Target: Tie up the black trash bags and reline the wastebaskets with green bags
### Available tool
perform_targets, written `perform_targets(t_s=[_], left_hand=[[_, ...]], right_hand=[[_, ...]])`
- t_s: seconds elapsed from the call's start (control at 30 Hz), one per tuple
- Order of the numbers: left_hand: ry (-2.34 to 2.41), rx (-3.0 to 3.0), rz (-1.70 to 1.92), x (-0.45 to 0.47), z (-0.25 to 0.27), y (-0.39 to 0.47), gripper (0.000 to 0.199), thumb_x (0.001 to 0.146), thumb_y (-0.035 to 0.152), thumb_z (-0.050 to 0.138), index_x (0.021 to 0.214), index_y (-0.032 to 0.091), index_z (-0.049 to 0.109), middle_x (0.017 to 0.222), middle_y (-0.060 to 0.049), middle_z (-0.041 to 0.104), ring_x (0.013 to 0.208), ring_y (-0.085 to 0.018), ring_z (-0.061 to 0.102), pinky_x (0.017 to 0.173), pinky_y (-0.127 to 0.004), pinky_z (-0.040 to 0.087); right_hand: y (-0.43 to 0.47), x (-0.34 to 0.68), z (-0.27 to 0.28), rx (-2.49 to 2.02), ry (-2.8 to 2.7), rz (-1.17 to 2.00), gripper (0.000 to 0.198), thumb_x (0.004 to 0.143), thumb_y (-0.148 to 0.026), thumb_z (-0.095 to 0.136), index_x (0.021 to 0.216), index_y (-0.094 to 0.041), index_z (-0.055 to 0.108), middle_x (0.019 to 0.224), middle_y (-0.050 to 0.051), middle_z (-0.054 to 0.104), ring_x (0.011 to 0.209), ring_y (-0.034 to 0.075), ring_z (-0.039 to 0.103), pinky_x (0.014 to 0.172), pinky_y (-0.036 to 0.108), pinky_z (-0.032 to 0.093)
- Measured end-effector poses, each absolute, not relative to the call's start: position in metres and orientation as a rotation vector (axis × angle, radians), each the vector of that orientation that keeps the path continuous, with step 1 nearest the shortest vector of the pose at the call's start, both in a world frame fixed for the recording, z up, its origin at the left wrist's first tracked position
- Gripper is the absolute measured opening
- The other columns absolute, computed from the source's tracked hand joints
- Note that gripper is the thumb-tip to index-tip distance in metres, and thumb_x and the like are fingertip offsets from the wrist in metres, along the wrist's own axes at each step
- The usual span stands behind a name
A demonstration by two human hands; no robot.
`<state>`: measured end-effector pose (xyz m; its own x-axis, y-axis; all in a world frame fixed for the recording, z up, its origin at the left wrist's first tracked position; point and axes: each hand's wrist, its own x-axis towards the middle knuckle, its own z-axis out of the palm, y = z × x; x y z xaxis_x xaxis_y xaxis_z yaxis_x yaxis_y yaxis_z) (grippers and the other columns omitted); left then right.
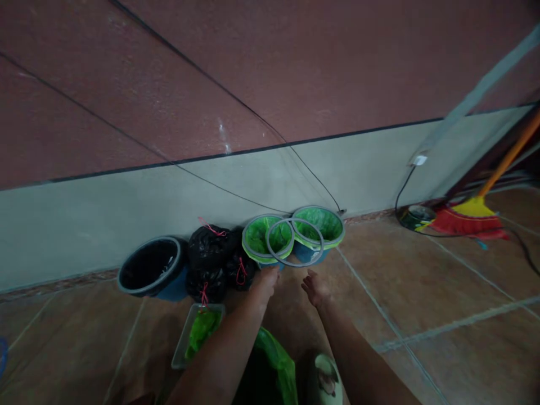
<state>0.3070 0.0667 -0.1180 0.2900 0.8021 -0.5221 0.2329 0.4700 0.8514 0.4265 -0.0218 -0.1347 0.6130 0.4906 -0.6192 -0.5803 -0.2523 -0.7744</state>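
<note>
A thin grey ring (296, 265) lies across the front of two blue bins with green bag linings, overlapping the left bin (255, 257) and the right bin (338, 241). My left hand (268, 279) reaches to just below the left bin, close to the ring's lower left edge, its fingers pointing forward and partly hidden. Just below the ring on the other side is my right hand (317, 289), fingers apart and holding nothing. Between my forearms, a green plastic bag (282, 360) hangs around a dark opening near my foot (327, 378).
Black tied bags (210, 250) with pink strings stand left of the bins, beside a black-lined blue bin (171, 286). A clear tray (182, 343) holds green plastic. At right are a red-and-yellow broom (470, 219), a can (419, 214) and a dark cable (397, 205). Wires cross the wall (270, 73).
</note>
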Motion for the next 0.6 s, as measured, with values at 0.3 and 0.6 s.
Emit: perform_targets(t_s=[0.3, 0.6], left_hand=[[1.313, 0.719, 0.539, 0.351, -0.139, 0.087, 0.010, 0.089, 0.027, 0.058, 0.093, 0.017, 0.056, 0.108, -0.009, 0.066, 0.088, -0.014, 0.064, 0.071, -0.023, 0.048], [1.234, 0.703, 0.592, 0.332, -0.115, 0.081, 0.011, 0.083, 0.023, 0.068, 0.085, 0.015, 0.060, 0.085, -0.005, 0.069, 0.069, -0.010, 0.064, 0.074, -0.026, 0.053]], right_hand=[[-0.004, 0.447, -0.150, -1.315, 0.177, 1.093, 0.016, 0.086, -0.030, 0.046, 0.093, -0.021, 0.057, 0.088, 0.004, 0.063, 0.083, 0.014, 0.063, 0.072, 0.024, 0.051], [0.003, 0.463, -0.128, -1.289, 0.342, 0.967, 0.008, 0.085, -0.020, 0.053, 0.079, -0.016, 0.057, 0.067, 0.000, 0.065, 0.057, 0.010, 0.060, 0.054, 0.019, 0.050]])
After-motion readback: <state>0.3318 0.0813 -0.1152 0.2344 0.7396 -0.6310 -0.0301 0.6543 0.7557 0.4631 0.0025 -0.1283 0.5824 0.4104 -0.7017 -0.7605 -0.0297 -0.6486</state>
